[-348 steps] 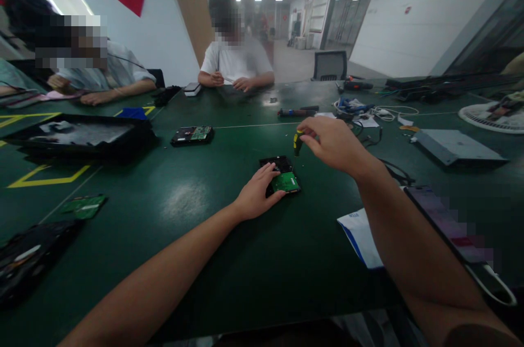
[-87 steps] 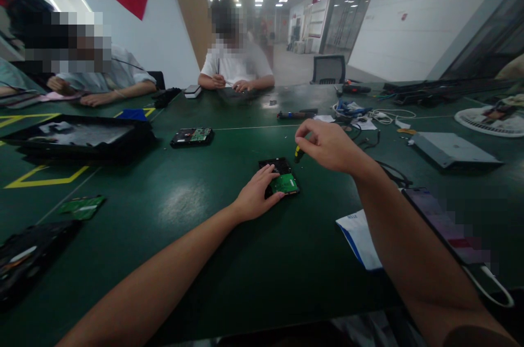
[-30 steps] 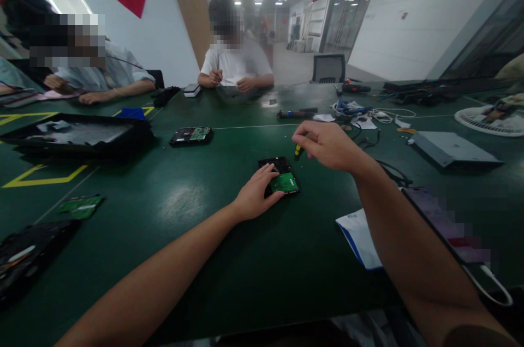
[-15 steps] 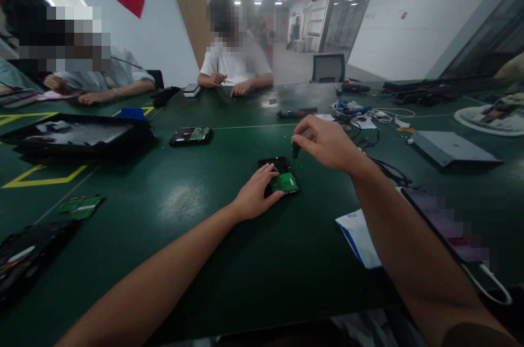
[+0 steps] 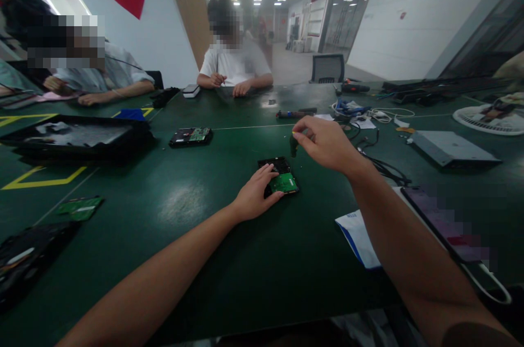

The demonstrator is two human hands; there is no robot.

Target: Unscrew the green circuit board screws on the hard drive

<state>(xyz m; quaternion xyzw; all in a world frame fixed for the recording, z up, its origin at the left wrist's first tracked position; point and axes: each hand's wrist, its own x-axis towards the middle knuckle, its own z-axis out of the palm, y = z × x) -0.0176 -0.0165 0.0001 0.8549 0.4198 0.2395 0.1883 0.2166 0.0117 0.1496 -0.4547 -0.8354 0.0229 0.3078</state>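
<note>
Basically pinching near-upright screwdriver (image 5: 293, 147) in right hand (image 5: 321, 137), near far right corner of hard drive (image 5: 285, 183). Steadying drive on worktop (image 5: 204, 259) with spread left hand (image 5: 257, 191): left and bodyward of right grip, long axis pointing away.

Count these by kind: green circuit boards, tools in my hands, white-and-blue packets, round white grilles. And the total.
Green circuit boards: 3 (middle board partly covered by left hand, far board on black drive, loose board at left)
Tools in hand: 1 (dark tool, right hand)
White-and-blue packets: 1
Round white grilles: 1
Total: 6
</note>
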